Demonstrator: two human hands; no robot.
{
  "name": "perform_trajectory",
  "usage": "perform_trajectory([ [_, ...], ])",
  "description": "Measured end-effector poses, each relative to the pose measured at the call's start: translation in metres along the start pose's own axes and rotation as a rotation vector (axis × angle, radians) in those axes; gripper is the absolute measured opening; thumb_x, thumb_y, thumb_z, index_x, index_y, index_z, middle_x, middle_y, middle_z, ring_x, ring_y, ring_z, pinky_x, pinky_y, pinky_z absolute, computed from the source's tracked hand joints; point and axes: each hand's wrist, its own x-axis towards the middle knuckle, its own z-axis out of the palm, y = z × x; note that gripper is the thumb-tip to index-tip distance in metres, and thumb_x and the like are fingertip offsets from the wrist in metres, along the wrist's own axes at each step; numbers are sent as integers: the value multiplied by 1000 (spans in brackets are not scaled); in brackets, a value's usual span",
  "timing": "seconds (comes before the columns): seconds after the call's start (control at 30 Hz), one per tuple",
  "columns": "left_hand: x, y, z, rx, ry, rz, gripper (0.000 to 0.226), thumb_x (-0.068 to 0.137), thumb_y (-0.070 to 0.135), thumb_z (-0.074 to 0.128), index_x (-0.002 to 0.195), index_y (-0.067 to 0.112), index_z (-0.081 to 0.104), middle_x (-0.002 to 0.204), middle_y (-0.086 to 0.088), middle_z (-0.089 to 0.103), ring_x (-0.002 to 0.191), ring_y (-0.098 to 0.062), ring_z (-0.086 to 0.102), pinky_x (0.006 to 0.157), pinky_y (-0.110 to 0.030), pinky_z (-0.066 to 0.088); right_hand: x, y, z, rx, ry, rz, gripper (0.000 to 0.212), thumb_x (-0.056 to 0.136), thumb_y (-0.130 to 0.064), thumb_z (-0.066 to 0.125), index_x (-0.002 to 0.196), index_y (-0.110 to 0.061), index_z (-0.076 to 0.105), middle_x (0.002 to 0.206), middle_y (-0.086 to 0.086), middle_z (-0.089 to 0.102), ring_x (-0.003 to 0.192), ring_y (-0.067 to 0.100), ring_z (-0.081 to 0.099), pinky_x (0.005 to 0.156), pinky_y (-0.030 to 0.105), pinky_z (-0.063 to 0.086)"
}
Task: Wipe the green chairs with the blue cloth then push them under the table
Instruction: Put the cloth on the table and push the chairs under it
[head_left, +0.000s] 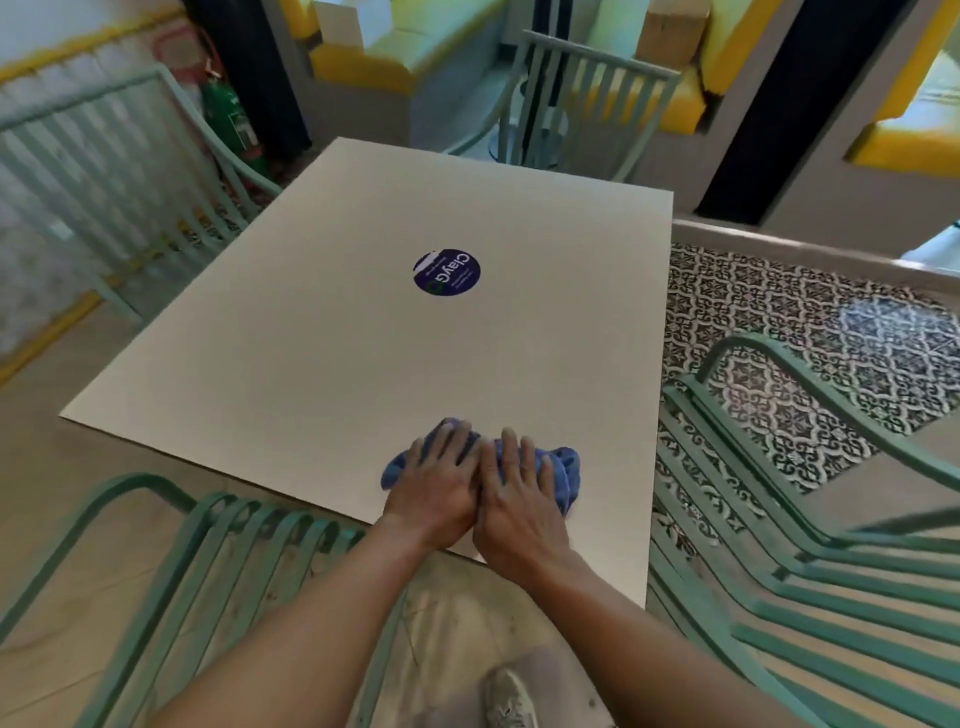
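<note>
Both hands, left hand (434, 475) and right hand (519, 480), pressed flat, fingers spread, on blue cloth (563, 467) bunched at table (311, 338) near edge. Chair wiping seemingly not begun; next: gather cloth, turn to nearest green chair (810, 525)

Square pale table (322, 332), round dark blue sticker (446, 272) mid-top, bunched blue cloth (563, 470) near its front edge.
</note>
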Motion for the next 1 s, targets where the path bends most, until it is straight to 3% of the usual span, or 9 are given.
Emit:
perform_trajectory([
  [0.07, -1, -4, 16, -149, -119, -73, 51, 102, 41, 19, 153, 32, 12, 162, -2, 2, 148, -22, -3, 117, -45, 2, -2, 8, 11, -19, -96, -32, 63, 99, -29, 22, 150, -16, -12, 159, 10, -15, 139, 25, -29, 112, 45, -18],
  [0.23, 0, -4, 33, -149, -102, -135, 51, 103, 40, 13, 153, 34, 2, 161, 2, -8, 146, -17, -14, 115, -37, -12, 2, 15, 28, -25, -108, -26, 60, 99, -35, 10, 148, -14, -17, 158, 4, -19, 137, 20, -34, 111, 42, -23],
  [0.47, -5, -13, 21, -122, -163, -95, 56, 101, 45, 23, 152, 37, 0, 162, 1, -6, 147, -19, -9, 117, -45, -4, 4, 14, 27, -54, -173, 2, 65, 99, -43, 13, 149, -14, -16, 158, 3, -19, 138, 17, -30, 111, 43, -22],
  [0.6, -41, -34, 10, 29, -57, -98, 62, 97, 46, 32, 152, 27, 12, 161, -6, 6, 147, -23, 3, 114, -51, 9, 12, 5, 13, -128, -271, 94, 69, 98, -46, 21, 150, -14, -13, 159, 8, -17, 144, 26, -22, 113, 51, -15],
  [0.73, -104, -67, 1, 59, 5, -84, 61, 97, 45, 34, 151, 21, 19, 159, -9, 14, 144, -26, 10, 113, -49, 15, -6, -32, -5, -173, -107, 120, 75, 94, -51, 31, 151, -18, -6, 159, 15, -9, 145, 37, -12, 113, 57, -6],
  [0.83, -156, -94, 0, 33, -49, -113, 63, 97, 47, 33, 152, 23, 16, 160, -8, 9, 147, -26, 4, 116, -51, 10, -41, -81, 0, -150, 4, 91, 78, 92, -53, 34, 151, -17, -2, 160, 16, -4, 145, 36, -8, 114, 56, -2],
  [1.0, -242, -121, 11, 38, -221, -116, 64, 96, 52, 34, 152, 28, 14, 160, -5, 13, 147, -25, 8, 115, -51, 14, -114, -163, 33, -19, -109, 71, 74, 90, -54, 39, 150, -20, 13, 157, 16, 16, 144, 37, 9, 113, 57, 15],
])
